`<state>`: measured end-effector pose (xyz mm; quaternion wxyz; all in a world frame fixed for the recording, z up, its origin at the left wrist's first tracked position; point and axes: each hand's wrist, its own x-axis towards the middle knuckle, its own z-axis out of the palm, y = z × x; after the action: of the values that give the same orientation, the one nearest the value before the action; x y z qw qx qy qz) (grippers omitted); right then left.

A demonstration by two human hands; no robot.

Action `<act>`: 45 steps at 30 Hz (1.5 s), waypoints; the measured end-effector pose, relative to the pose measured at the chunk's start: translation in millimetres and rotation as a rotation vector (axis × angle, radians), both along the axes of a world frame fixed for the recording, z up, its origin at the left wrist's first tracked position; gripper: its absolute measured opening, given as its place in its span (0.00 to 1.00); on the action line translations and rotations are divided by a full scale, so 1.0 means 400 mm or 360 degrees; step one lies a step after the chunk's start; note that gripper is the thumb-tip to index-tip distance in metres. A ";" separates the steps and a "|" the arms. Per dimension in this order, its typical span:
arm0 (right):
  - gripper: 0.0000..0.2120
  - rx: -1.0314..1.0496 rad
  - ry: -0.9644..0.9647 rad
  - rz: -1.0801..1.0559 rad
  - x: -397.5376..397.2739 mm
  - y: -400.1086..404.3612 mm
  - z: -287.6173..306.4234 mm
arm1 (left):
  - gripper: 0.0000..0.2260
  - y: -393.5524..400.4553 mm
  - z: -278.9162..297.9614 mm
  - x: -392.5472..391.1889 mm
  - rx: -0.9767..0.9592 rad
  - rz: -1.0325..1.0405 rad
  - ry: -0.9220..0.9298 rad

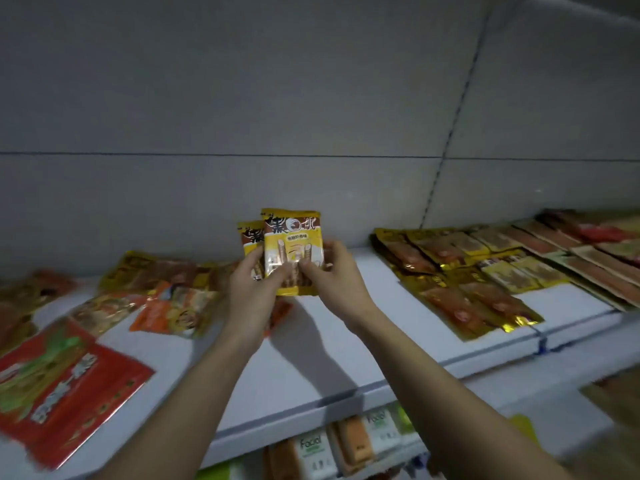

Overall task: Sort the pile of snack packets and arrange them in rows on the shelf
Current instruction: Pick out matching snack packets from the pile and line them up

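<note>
Both hands are raised over the middle of the white shelf (pixel 311 344), holding two yellow-and-brown snack packets upright and overlapped. The left hand (pixel 251 287) has its fingers (pixel 254 259) curled round the rear packet (pixel 250 239), thumb laid on the face of the front packet (pixel 293 249). The right hand (pixel 334 271) pinches the front packet's right edge and lower face, fingers narrow. Packets in hand: 2, same design. At 9 o'clock from the hands lies the unsorted pile (pixel 162 292), mixed gold and orange packets, blurred, count not readable. At 8 o'clock, a large red packet (pixel 65 389) lies flat at the shelf's front edge. At 3 o'clock, sorted rows (pixel 485 271) of gold and red-brown packets overlap like tiles. At 6 o'clock, under the shelf, boxes marked "Facial" (pixel 313 452). The forearms hide part of the shelf.
</note>
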<state>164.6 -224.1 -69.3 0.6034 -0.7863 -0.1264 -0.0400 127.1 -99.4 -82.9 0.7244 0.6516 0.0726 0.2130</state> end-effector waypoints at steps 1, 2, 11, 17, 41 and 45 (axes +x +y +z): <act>0.11 -0.0026 -0.0001 -0.0103 0.011 -0.054 0.001 | 0.12 -0.049 0.000 0.024 -0.0026 -0.0121 0.0003; 0.12 -0.0041 -0.0001 -0.0199 0.019 -0.113 0.003 | 0.12 -0.098 0.001 0.049 -0.0029 -0.0235 0.0012; 0.08 -0.0039 0.0291 -0.0643 0.017 -0.576 0.027 | 0.16 -0.516 0.027 0.158 -0.0119 -0.0860 0.0218; 0.13 -0.0018 0.0422 -0.0769 0.062 -0.914 -0.033 | 0.24 -0.776 0.004 0.182 0.0195 -0.0935 0.0234; 0.08 -0.0904 0.0182 -0.0386 0.442 -1.408 0.038 | 0.29 -1.168 -0.006 0.399 0.1182 -0.0384 0.0568; 0.09 -0.0989 0.0181 -0.0317 0.487 -1.407 0.040 | 0.31 -1.168 -0.026 0.450 0.1285 -0.0394 0.0521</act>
<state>359.3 -786.8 -53.2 0.3338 -0.9423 -0.0210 -0.0144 307.3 -566.6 -93.1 0.4111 0.9109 0.0188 0.0301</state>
